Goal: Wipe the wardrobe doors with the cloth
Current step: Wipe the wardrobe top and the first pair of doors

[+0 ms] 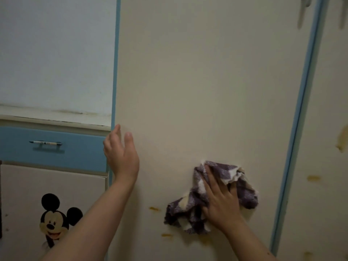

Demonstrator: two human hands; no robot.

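A cream wardrobe door (207, 81) with blue edging fills the middle of the view. My right hand (220, 200) presses a crumpled purple-and-cream checked cloth (190, 210) flat against the door's lower part. My left hand (120, 153) is raised with its fingers apart at the door's left blue edge and holds nothing. Small yellow-orange smears (154, 208) mark the door just left of and below the cloth.
A second cream door (331, 110) to the right carries more yellow stains (342, 142). At the left is a blue drawer (75, 153) with a pen (45, 142) lying on its handle. Below it is a panel with a cartoon mouse sticker (54, 219).
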